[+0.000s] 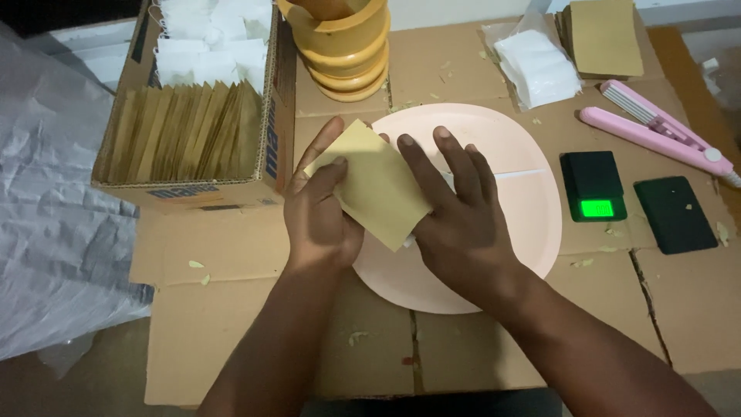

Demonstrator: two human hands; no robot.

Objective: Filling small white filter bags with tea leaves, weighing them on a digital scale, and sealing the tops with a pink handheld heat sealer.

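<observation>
A small tan paper envelope [376, 184] is held between both hands above the left part of a pale pink divided plate [525, 193]. My left hand [320, 212] grips its left edge with thumb on top. My right hand [455, 208] holds its right side, fingers spread over the back. A bit of white shows under the envelope's lower corner.
A cardboard box [193, 131] at left holds several tan envelopes and white sachets. Stacked yellow bowls [343, 46] stand behind the plate. To the right lie white sachets [536, 66], a tan envelope stack [602, 35], a pink sealer [656, 131], a small scale [593, 185] and its black lid [675, 215].
</observation>
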